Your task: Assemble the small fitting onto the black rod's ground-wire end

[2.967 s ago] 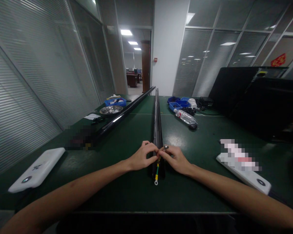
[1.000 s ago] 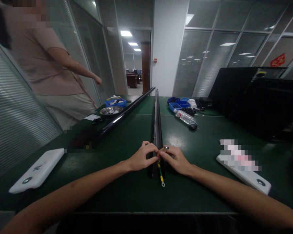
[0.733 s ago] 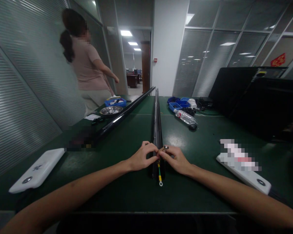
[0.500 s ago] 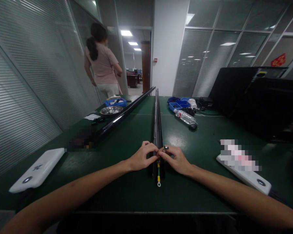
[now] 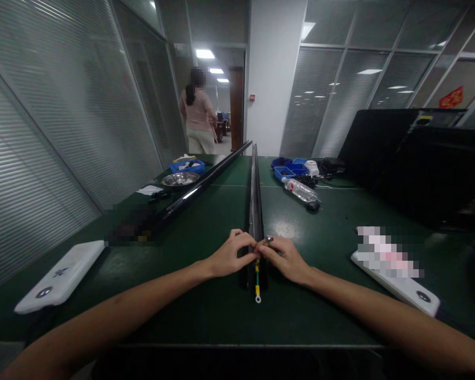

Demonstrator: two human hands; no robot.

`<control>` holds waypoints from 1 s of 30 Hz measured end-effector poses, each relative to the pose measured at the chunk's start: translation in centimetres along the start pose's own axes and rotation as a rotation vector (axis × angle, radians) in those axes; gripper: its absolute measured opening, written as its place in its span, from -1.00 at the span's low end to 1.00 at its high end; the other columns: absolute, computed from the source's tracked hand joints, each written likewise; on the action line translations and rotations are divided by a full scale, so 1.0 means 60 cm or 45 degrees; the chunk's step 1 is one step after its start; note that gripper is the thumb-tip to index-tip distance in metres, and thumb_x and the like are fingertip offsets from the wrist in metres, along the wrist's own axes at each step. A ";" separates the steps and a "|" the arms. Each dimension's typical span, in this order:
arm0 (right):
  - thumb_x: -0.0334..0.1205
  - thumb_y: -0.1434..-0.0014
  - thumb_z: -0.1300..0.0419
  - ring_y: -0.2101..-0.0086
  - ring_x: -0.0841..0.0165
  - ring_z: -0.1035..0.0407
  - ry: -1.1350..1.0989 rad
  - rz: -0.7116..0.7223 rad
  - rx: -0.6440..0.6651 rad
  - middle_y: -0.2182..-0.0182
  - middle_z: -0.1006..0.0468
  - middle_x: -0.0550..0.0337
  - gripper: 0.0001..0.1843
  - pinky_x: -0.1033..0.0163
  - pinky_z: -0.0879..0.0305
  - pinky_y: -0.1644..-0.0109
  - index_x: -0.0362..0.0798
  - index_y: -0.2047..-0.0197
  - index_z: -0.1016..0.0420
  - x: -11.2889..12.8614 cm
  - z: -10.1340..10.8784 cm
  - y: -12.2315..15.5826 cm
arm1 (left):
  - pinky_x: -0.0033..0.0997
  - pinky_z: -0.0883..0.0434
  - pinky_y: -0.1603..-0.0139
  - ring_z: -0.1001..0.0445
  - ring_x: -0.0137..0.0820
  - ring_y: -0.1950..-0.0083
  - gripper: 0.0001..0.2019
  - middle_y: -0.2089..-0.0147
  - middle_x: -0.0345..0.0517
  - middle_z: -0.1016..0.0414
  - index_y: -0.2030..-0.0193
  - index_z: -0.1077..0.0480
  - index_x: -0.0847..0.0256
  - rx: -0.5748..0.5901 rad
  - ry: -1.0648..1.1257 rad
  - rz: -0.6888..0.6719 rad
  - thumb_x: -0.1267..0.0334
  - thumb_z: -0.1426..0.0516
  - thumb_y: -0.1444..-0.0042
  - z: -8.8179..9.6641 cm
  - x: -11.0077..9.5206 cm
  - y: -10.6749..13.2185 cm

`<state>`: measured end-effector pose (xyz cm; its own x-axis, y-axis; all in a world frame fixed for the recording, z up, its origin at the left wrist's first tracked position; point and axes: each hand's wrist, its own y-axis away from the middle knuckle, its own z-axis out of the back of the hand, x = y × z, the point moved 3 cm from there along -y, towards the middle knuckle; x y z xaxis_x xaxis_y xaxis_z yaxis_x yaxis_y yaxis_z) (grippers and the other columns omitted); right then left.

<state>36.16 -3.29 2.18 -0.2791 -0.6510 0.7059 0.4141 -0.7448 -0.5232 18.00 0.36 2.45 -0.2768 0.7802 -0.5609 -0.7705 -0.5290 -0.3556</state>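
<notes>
Wire (image 5: 257, 278) first, since it's closest: a short green-and-yellow lead at lower centre of the frame, ring lug (image 5: 258, 299) at the bottom end. Its long axis runs pretty much straight up and down, so from the fingers it's directly below, toward the bottom edge. Left hand (image 5: 233, 254) and right hand (image 5: 287, 257) come in from either side just above it, and honestly it's a toss-up which is nearer. Both have thumb and fingers drawn in narrow, but the tips bunch up right over the wire's top end, so can't tell which one actually has it, or if either pinch is closed. There's also a silvery round bit (image 5: 268, 239) at the right hand's fingers, worn or held, no clue.

Behind all that, the long dark channel (image 5: 256, 206) runs up the middle of the frame, in line with the wire.

Compared to a second ago: the lug was kicked out toward the right, now it hangs near straight. Hands look the same. Way back, the passerby (image 5: 200, 116) has gone from upper left to the doorway, upper centre-left.
</notes>
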 end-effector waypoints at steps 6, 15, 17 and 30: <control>-0.06 -0.45 -0.09 0.31 0.32 -0.46 -0.027 0.017 -0.003 0.32 -0.58 0.14 -0.64 0.26 -0.36 0.19 -0.09 0.25 -0.58 0.001 -0.001 -0.001 | -0.19 -0.12 -0.23 -0.44 -0.29 0.00 -0.90 0.13 -0.15 -0.53 0.16 -0.41 0.18 0.005 0.004 -0.013 0.23 -0.12 -0.34 0.001 -0.002 0.001; -0.08 -0.43 -0.13 0.33 0.34 -0.45 -0.004 -0.002 -0.001 0.32 -0.58 0.15 -0.69 0.27 -0.35 0.20 -0.09 0.21 -0.58 -0.005 -0.002 0.001 | -0.21 -0.13 -0.21 -0.44 -0.31 0.01 -0.90 0.14 -0.15 -0.52 0.16 -0.39 0.19 -0.010 -0.002 -0.012 0.25 -0.10 -0.36 -0.001 0.001 0.002; -0.06 -0.44 -0.11 0.33 0.34 -0.45 -0.005 0.000 -0.004 0.33 -0.57 0.15 -0.66 0.27 -0.35 0.20 -0.09 0.22 -0.58 -0.003 -0.001 0.001 | -0.21 -0.12 -0.22 -0.44 -0.30 0.01 -0.91 0.14 -0.15 -0.52 0.16 -0.39 0.19 -0.012 0.002 -0.016 0.25 -0.11 -0.35 -0.001 0.000 0.002; -0.04 -0.44 -0.12 0.34 0.34 -0.44 0.003 -0.005 0.000 0.34 -0.56 0.16 -0.65 0.26 -0.34 0.21 -0.09 0.25 -0.57 -0.001 -0.002 0.000 | -0.19 -0.13 -0.21 -0.45 -0.30 0.02 -0.88 0.15 -0.14 -0.52 0.17 -0.39 0.19 -0.023 0.007 -0.029 0.22 -0.10 -0.35 0.002 -0.006 0.000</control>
<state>36.08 -3.27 2.06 -0.2830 -0.6483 0.7068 0.4128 -0.7475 -0.5204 18.05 0.11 2.74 -0.2562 0.7902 -0.5567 -0.7659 -0.5173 -0.3818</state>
